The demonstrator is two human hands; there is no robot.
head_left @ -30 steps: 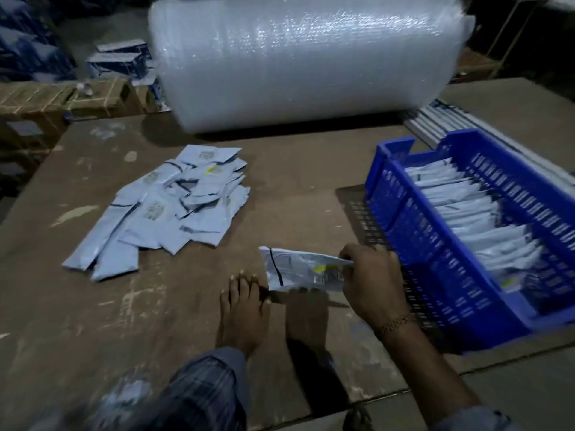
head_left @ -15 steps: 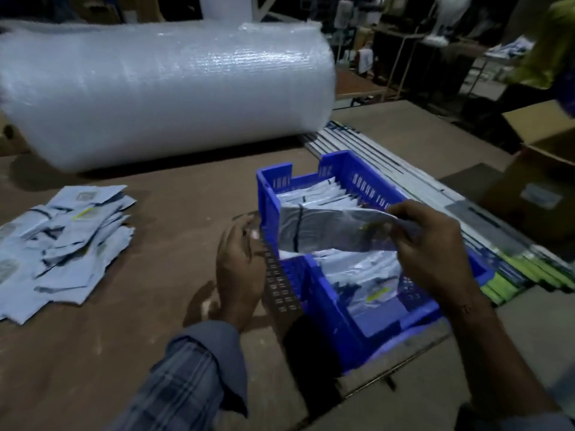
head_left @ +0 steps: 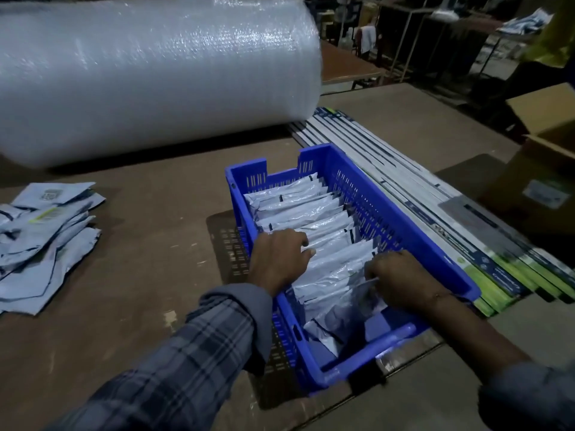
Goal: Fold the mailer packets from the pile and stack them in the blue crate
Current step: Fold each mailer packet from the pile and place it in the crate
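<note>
- A huge roll of bubble wrap (head_left: pixel 149 79) lies across the back of the table (head_left: pixel 161 213).
- The crate (head_left: pixel 401 219) sits at the near right, holding a row of folded packets (head_left: pixel 298 206) standing on edge.
- A pile (head_left: pixel 40 237) of unfolded packets lies well apart to the left.
- The left hand (head_left: pixel 278 259) reaches in, fingers curled against the row, bracing it.
- The right hand (head_left: pixel 401 278) pinches a packet (head_left: pixel 364 293) at the row's near end, tucking it in.
- Risk: released too early, the springy packet may unfold, or the row may topple toward the empty near end.
</note>
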